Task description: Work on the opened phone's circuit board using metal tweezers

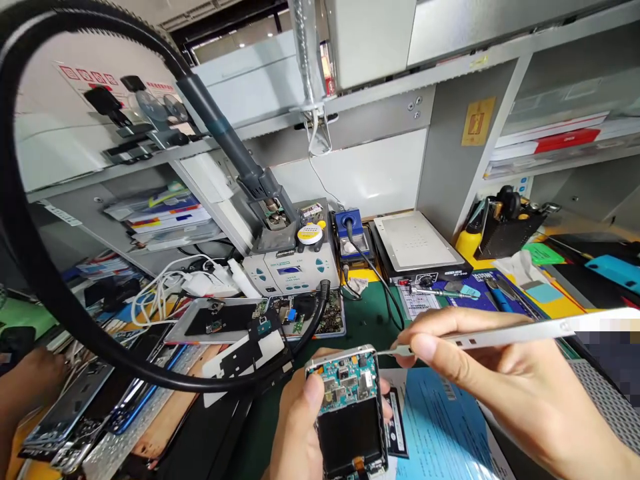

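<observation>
My left hand grips an opened phone from its left side, thumb resting on the upper left corner of the frame. The phone lies back-open, showing a green circuit board at the top and a black battery area below. My right hand pinches a pair of long silver tweezers. Their tips touch the phone's top right corner.
A hot-air rework station with a thick black hose stands behind the phone. A black heating plate, a blue soldering stand, loose circuit boards, phone parts at left and a blue sheet surround it. Another person's hand shows at far left.
</observation>
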Motion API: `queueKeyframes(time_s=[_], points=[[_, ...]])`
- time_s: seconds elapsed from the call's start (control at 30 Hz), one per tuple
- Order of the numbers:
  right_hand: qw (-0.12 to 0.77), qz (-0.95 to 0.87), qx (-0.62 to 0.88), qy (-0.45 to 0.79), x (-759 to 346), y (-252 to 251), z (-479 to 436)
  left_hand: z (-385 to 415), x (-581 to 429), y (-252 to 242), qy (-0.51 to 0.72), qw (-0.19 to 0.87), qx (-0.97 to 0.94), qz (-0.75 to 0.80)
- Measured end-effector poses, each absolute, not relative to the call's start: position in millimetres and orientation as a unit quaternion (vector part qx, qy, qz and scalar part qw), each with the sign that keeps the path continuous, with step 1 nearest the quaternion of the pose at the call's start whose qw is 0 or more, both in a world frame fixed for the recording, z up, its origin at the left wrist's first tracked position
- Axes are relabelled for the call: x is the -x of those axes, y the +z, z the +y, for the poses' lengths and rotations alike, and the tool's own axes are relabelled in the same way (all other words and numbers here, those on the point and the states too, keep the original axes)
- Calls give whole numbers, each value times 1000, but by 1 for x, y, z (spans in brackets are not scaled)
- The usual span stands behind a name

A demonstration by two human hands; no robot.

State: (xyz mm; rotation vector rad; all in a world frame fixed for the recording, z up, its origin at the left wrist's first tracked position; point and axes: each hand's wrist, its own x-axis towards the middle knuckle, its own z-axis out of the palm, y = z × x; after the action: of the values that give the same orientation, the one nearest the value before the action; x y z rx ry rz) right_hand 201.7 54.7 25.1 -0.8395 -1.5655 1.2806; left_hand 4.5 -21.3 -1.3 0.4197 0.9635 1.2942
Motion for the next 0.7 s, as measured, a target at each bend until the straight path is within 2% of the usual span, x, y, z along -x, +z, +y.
queueKeyframes(time_s=[0.2,0.43,0.7], points=[[456,-596,340,567,-196,22,54,-20,-5,1,588,674,-181,409],[494,-559,344,570,-181,21,55,-16,-8,3,564,695,-175,410],[476,-498,352,634,-176,9,59,-11,-5,7,534,737,-167,380]])
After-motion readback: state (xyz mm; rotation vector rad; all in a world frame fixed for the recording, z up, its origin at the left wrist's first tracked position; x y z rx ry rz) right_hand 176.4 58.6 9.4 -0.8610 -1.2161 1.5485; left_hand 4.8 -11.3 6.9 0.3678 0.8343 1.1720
